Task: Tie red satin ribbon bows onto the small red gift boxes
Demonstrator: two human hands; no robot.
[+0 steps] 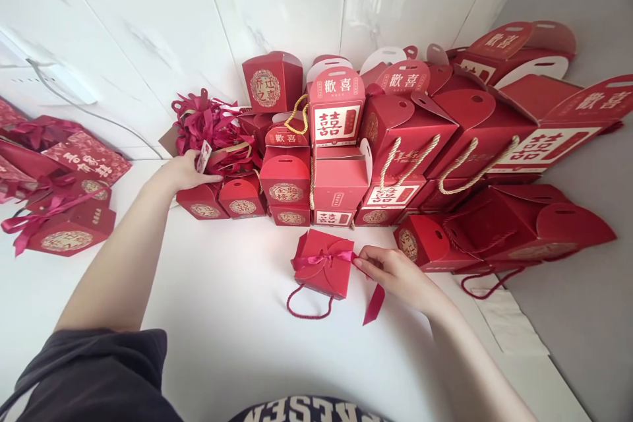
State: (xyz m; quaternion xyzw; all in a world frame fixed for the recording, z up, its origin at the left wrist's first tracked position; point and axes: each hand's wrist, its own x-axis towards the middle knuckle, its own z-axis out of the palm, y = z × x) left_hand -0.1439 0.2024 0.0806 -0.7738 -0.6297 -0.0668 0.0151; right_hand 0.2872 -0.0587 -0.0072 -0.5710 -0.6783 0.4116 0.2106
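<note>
Over on the white desk [232,336], the right hand [398,271] has its grip pinched tight on the pink ribbon [324,257] tied across a small red box [337,278]. The left hand [185,173] is by a ribbon pile [200,120], a card [203,156] at its fingers; whether gripped, I can't tell.

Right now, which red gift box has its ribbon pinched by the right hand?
The ribbon-tied gift box set apart in front of the stacked gift boxes. The right hand pinches its magenta ribbon, and no other box's.
</note>
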